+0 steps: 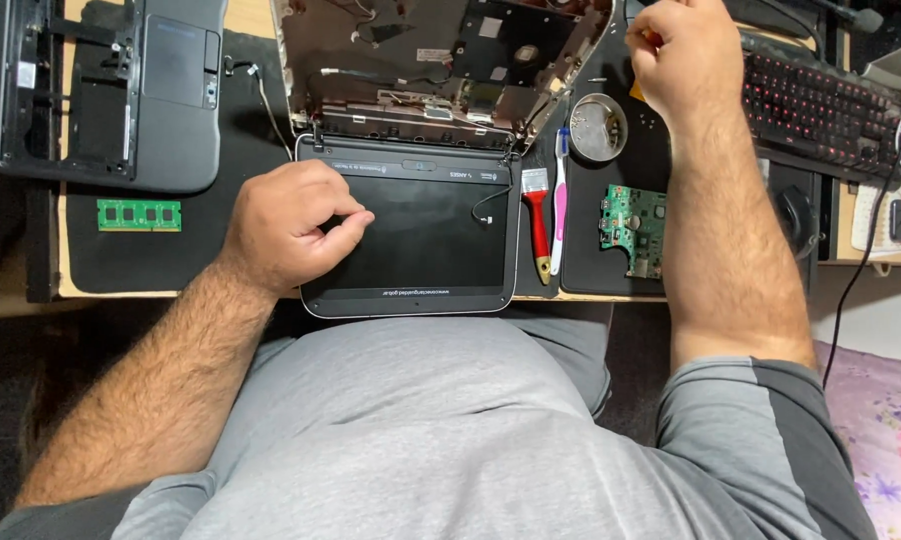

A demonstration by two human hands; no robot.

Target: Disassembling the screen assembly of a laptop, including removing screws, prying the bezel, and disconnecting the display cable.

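Observation:
A small opened laptop lies on the desk, its black screen lid [421, 235] flat toward me and its stripped base [441, 60] with bare wiring beyond. My left hand [291, 222] rests on the lid's left side, fingers curled, thumb against forefinger; nothing shows in it. My right hand [683, 55] is raised at the far right of the base, closed on something small and orange [653, 38], mostly hidden by the fingers. A loose thin cable [486, 207] lies on the lid.
A red-handled brush [539, 222], a pink and white toothbrush [560, 200], a round metal dish [598, 128], a green circuit board [633, 228]. A memory module [139, 214] and a grey palmrest cover [121, 90] at left. A red-backlit keyboard [821, 105] at right.

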